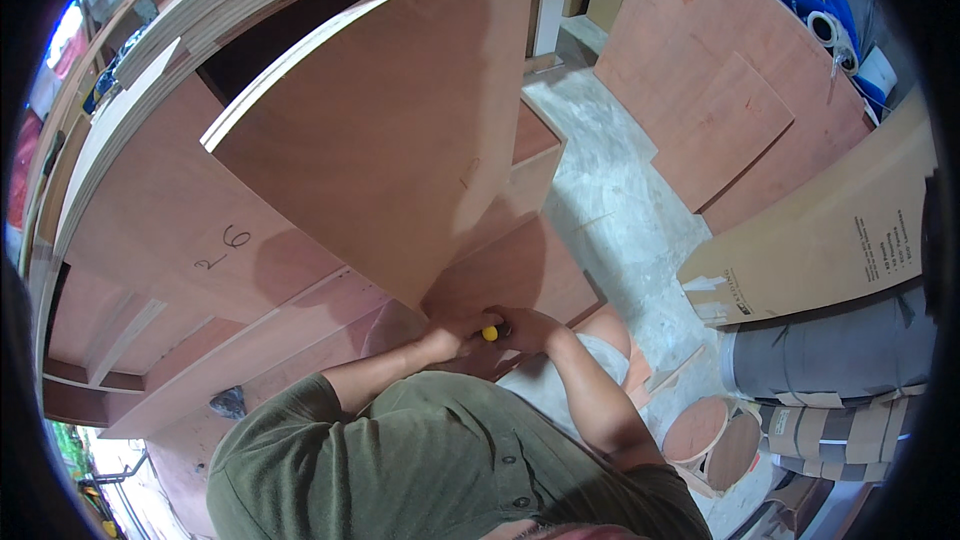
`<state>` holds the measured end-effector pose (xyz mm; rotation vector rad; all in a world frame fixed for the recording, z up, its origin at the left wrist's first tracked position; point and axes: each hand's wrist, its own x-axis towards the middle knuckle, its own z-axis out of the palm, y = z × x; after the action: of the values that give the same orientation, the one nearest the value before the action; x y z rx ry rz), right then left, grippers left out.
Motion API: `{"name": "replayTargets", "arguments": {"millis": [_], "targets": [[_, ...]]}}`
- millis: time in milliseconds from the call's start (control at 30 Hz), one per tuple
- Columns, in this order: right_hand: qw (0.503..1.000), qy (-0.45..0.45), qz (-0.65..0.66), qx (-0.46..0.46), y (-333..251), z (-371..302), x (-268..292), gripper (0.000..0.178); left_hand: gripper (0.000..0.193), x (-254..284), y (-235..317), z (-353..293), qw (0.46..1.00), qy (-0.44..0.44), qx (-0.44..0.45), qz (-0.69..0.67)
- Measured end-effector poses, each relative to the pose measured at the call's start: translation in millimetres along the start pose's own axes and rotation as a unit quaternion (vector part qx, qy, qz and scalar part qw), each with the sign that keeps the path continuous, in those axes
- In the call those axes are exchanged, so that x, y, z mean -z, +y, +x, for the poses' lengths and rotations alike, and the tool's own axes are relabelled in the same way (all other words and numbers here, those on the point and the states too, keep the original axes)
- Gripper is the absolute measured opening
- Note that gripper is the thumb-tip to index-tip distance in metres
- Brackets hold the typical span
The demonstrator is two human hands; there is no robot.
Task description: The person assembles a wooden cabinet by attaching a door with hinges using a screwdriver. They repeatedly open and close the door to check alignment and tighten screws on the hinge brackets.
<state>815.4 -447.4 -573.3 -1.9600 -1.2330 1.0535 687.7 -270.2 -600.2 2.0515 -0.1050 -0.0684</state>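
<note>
At the lower centre of the frame, a small yellow-tipped tool (490, 333) is pinched between the left hand (455, 332) and the right hand (528, 328), both curled closed around it. Just above them, the lower corner of a reddish plywood door panel (390, 140) is met. Behind, a plywood cabinet (180, 230) is seen; farther right, leaning plywood sheets (720, 90) on the concrete floor (620, 210).

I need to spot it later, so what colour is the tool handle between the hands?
Yellow; the handle shows in the head view, gripped between both hands.
</note>
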Motion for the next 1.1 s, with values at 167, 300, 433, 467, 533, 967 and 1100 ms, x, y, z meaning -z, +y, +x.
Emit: {"name": "replayTargets", "arguments": {"millis": [167, 300, 433, 467, 533, 967, 1100], "targets": [[0.999, 0.014, -0.029, -0.009, 7, 2, -4, 0.055, 0.041, 3, 6, 2, 0.986, 0.038, -0.120, 0.113], [0.999, 0.030, -0.028, -0.035, -4, -1, 3, 0.049, 0.041, 4, 12, 7, 0.981, 0.053, -0.136, 0.128], [0.997, 0.042, -0.020, -0.057, -12, -4, 9, 0.044, 0.042, 6, 15, 8, 0.989, 0.021, -0.087, 0.119], [0.996, 0.049, -0.017, -0.066, -10, -4, 9, 0.043, 0.042, 6, 17, 8, 0.988, 0.030, -0.092, 0.117], [0.997, 0.063, -0.006, -0.051, -8, -4, 8, 0.043, 0.042, 5, 23, 8, 0.987, 0.047, -0.101, 0.113], [0.913, 0.355, 0.191, -0.066, 69, 12, 20, 0.039, 0.056, 23, -8, -38, 0.989, 0.083, 0.031, 0.116], [0.878, 0.418, 0.211, -0.098, 54, 1, 43, 0.059, 0.052, 59, -38, -117, 0.900, 0.333, 0.183, 0.213]]}}
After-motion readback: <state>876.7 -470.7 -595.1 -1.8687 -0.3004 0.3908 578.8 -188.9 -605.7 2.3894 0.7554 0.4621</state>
